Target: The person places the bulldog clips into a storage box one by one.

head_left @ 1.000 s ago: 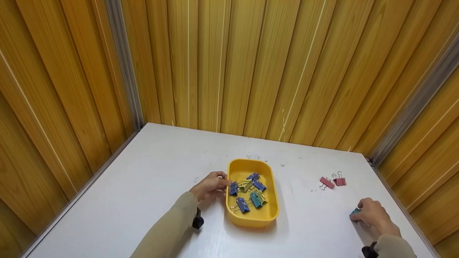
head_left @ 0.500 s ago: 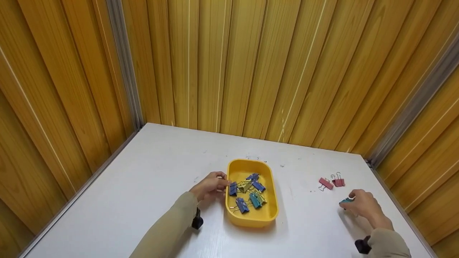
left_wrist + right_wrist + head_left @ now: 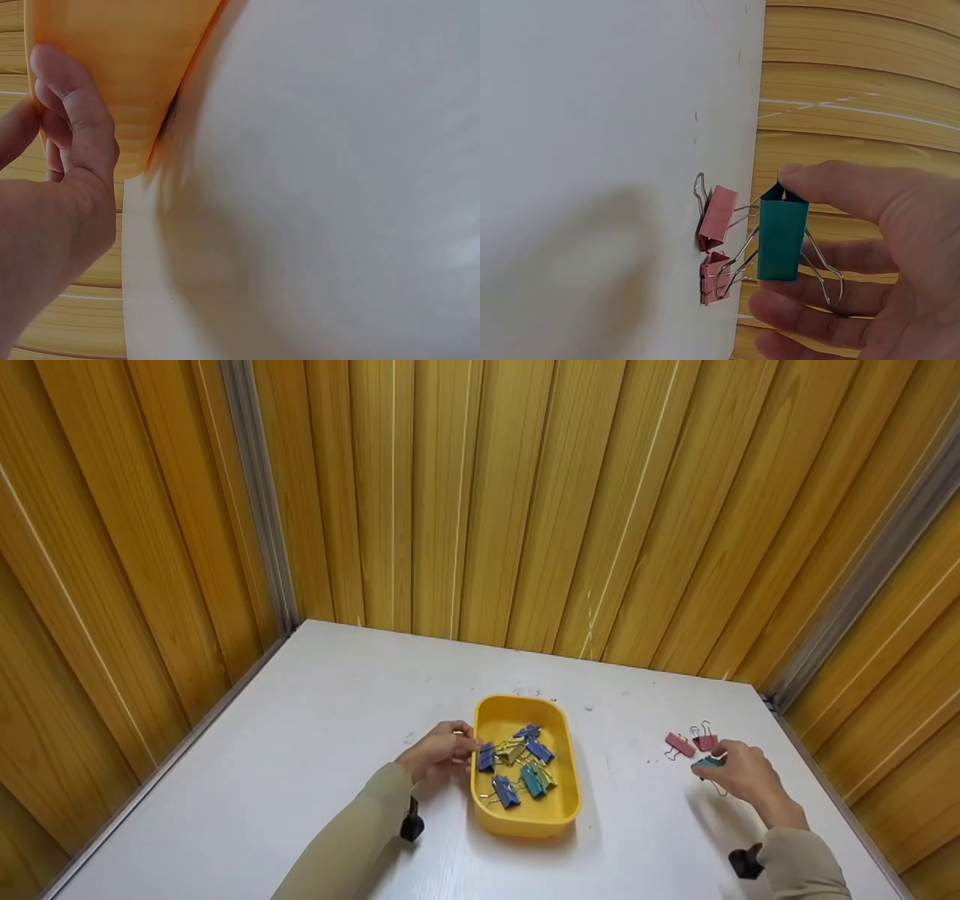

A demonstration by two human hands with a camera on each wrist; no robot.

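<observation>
My left hand (image 3: 437,750) grips the left rim of a yellow plastic bin (image 3: 525,826), thumb on one side of the wall and fingers on the other. Inside the bin lie several binder clips: blue ones, yellow ones and a teal clip (image 3: 533,781). At the right, my right hand (image 3: 751,777) pinches another teal binder clip (image 3: 782,236) above the table, its wire handles spread out to both sides. Just beyond that hand, two pink binder clips lie on the table, one (image 3: 679,745) to the left of the other (image 3: 705,742).
The white table (image 3: 337,697) meets wood-patterned panels (image 3: 480,510) at the back and on both sides. Grey metal posts (image 3: 259,495) stand in the corners. Small dark marks dot the tabletop behind and to the right of the bin.
My right hand has moved left and away from me with the teal binder clip, coming close to the pink clips. My left hand stays on the bin's rim.
</observation>
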